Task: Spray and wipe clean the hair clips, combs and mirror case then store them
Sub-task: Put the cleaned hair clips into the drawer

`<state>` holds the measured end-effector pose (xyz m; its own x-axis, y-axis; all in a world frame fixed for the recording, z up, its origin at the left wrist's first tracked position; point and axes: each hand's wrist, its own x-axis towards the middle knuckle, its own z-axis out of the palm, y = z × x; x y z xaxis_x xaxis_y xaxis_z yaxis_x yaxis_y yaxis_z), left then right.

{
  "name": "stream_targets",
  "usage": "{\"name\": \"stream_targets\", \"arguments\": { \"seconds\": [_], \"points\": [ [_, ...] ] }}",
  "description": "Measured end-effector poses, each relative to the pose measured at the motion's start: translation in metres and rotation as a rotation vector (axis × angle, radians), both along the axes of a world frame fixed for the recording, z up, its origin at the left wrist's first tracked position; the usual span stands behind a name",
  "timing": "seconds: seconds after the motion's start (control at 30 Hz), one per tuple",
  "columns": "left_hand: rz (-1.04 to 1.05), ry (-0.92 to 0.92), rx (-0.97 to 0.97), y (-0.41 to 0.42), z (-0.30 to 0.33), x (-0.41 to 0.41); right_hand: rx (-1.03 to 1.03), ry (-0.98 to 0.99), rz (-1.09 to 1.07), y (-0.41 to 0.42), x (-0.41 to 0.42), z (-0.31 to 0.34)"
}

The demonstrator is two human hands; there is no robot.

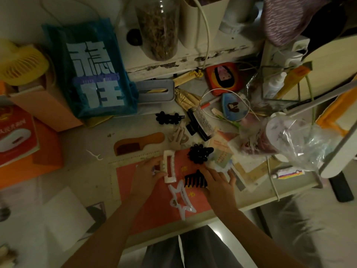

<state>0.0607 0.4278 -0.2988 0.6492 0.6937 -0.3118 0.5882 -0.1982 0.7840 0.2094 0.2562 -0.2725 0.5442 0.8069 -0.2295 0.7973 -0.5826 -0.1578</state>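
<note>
The white rectangular claw clip [169, 166] was pinched by the left hand [147, 172], thumb curled at its near end and fingers round the far left side, so it was kept lifted a bit and tilted over the pink mat [152, 207]. Probably it was being picked out for cleaning, or just set down, hard to say. The right hand [216, 180] was laid with fingers spread on the black wide-tooth comb [195, 180], pressed rather than gripped as far as could be told, likely to keep it from sliding.

Just near of both, a clear star-shaped clip [180, 200] was left flat on the mat. Farther back a black flower-shaped clip [200, 152] was sat at the mat's far edge, with a beige claw clip [177, 136], a black-and-clear claw clip [200, 123] and a small black bubble clip [168, 118] beyond it. A brown wooden comb [138, 145] was parked to the left. The lot seemed to be gathered in one spot so nothing got skipped.

The red mirror case [222, 76] was tucked far back under a chipped white shelf [185, 59]. The desk [87, 142] was pretty cluttered: blue bag [90, 74] far left, yellow fan [21, 62], a white squeeze bottle [275, 84] far right. Lighting was dim.
</note>
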Motion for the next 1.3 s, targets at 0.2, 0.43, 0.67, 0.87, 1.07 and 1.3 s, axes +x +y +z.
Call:
{"name": "stream_targets", "arguments": {
  "seconds": [0.2,0.43,0.67,0.87,1.07,1.3],
  "points": [
    [0.089,-0.071,-0.030,-0.005,-0.001,-0.009,-0.012,0.137,-0.027,-0.007,0.001,-0.002],
    [0.275,0.001,-0.010,-0.008,-0.003,-0.018,0.152,0.163,-0.008,0.003,0.000,0.016],
    [0.381,-0.051,0.148,-0.024,0.027,-0.035,0.276,0.258,0.085,0.020,-0.007,0.037],
    [0.472,-0.135,0.327,-0.047,0.051,-0.068,0.333,0.252,0.219,0.034,-0.028,0.050],
    [0.690,-0.080,0.339,-0.066,0.067,-0.117,0.337,0.248,0.333,0.044,-0.067,0.065],
    [0.832,-0.057,0.401,-0.081,0.086,-0.193,0.318,0.291,0.457,0.065,-0.137,0.079]
  ]
}}
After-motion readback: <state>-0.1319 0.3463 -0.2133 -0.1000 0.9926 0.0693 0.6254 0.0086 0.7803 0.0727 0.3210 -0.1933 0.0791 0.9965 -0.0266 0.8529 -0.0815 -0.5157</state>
